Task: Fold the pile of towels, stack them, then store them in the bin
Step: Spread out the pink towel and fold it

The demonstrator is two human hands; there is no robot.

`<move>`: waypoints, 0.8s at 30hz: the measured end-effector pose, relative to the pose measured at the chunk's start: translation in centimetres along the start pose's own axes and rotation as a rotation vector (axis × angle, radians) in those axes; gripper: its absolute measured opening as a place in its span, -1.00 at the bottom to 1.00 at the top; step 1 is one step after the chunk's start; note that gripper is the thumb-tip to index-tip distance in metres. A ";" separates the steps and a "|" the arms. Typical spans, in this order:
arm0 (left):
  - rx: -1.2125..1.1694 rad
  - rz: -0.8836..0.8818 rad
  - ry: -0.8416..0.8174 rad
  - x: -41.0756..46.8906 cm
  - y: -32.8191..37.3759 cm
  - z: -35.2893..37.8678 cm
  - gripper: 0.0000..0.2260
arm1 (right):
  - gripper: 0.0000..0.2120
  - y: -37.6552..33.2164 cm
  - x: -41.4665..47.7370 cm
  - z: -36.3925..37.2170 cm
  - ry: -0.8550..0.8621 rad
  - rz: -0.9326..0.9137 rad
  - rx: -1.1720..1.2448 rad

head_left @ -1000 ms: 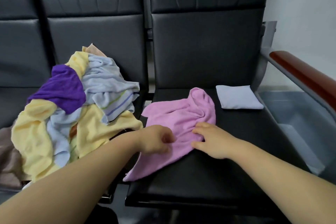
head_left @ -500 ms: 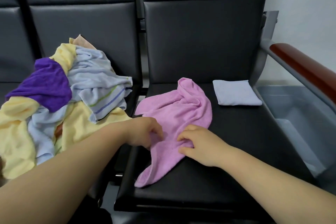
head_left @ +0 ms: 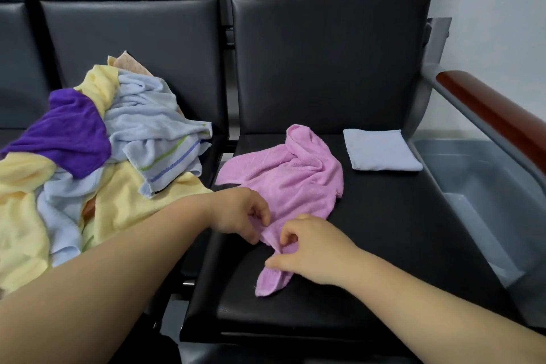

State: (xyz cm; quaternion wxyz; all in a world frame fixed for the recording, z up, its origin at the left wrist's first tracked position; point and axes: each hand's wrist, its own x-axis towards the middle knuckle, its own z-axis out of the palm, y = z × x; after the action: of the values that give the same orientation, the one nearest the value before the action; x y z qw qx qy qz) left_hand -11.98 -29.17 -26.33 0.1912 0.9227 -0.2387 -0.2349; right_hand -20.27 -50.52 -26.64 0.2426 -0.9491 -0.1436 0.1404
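Both hands have slid nearer along the pink towel (head_left: 291, 183) on the black seat (head_left: 384, 230); left hand (head_left: 239, 216) and right hand (head_left: 310, 248) each pinch its near edge. Soft, light and limp, it looks best taken by the corners.

The loose towel (head_left: 289, 177) is pink, the folded towel (head_left: 381, 154) pale blue, the seat (head_left: 384, 230) black, the bin (head_left: 487, 174) grey.

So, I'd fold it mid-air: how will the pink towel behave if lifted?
Likely floppy: the pink towel lies crumpled in soft folds, so it should sag below where the left hand and right hand pinch it. Probably light, since it looks thin. Its fuzzy surface probably won't slip.
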 end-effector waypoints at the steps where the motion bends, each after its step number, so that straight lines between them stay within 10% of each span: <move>1: 0.023 0.011 0.008 0.0 0.1 0.1 -0.69 | -0.75 0.0 0.1 0.0 0.018 -0.005 -0.051; 6: 0.097 -0.002 0.089 0.1 -0.1 1.4 -0.89 | -0.91 1.7 1.2 -2.3 0.028 0.093 0.091; 14: -0.399 -0.028 0.451 0.0 1.8 -1.6 -0.86 | -0.83 3.9 1.6 -6.5 0.006 0.360 1.296; 20: -0.523 0.089 0.433 -1.3 3.2 -3.4 -0.83 | -0.87 4.1 1.7 -7.4 -0.036 0.273 1.055; 24: -0.105 0.071 0.253 -2.5 2.5 -4.8 -0.73 | -0.77 4.6 1.1 -8.9 -0.151 0.146 0.458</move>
State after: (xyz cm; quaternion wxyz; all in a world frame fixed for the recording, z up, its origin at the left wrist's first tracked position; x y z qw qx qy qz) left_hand -12.27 -28.78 -20.44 0.2761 0.9245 -0.2327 -0.1220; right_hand -15.32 -57.73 -21.71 0.4290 -0.8641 -0.0571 0.2568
